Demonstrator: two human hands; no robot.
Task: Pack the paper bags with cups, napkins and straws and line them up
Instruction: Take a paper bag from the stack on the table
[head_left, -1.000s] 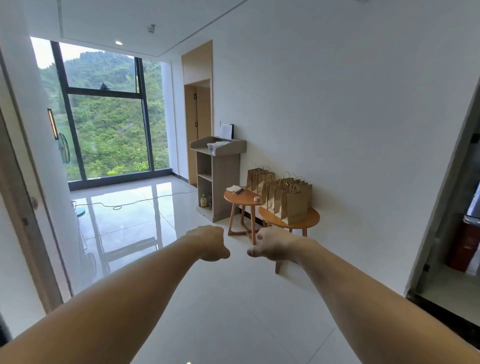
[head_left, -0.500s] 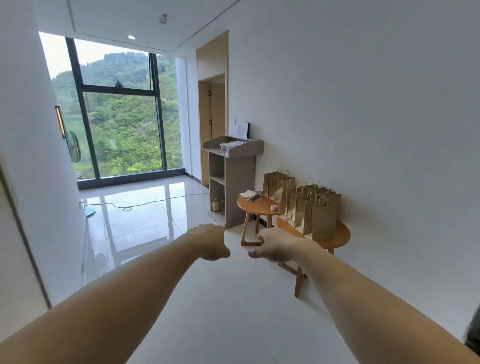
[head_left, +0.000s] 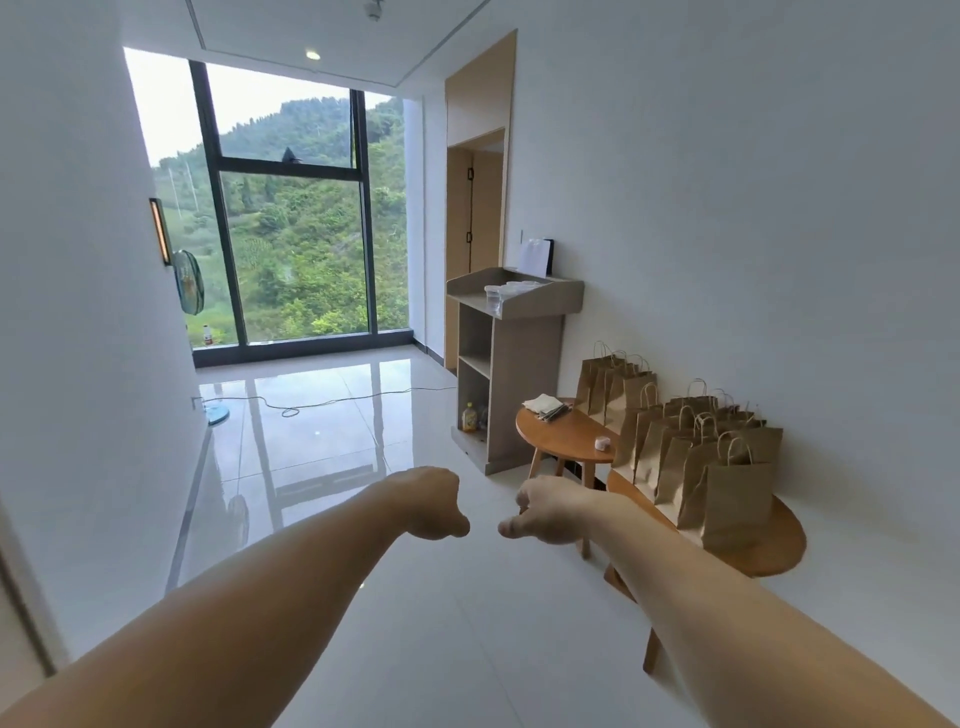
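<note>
Left hand (head_left: 431, 501): I read it as fisted, empty, held out left of the wooden table (head_left: 779, 545).
Right hand (head_left: 550, 512): fisted, empty, just left of the table, apart from the left hand.
Paper bags (head_left: 727, 488): upright, clustered on the table.

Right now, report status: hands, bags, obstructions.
Left hand, right hand curled, holding nothing. Brown handled paper bags upright on round wooden table, ahead right. No obstruction seen.

Bare tiled office lobby: podium stand (head_left: 519, 332), tall window (head_left: 291, 223), side tables (head_left: 563, 434).
</note>
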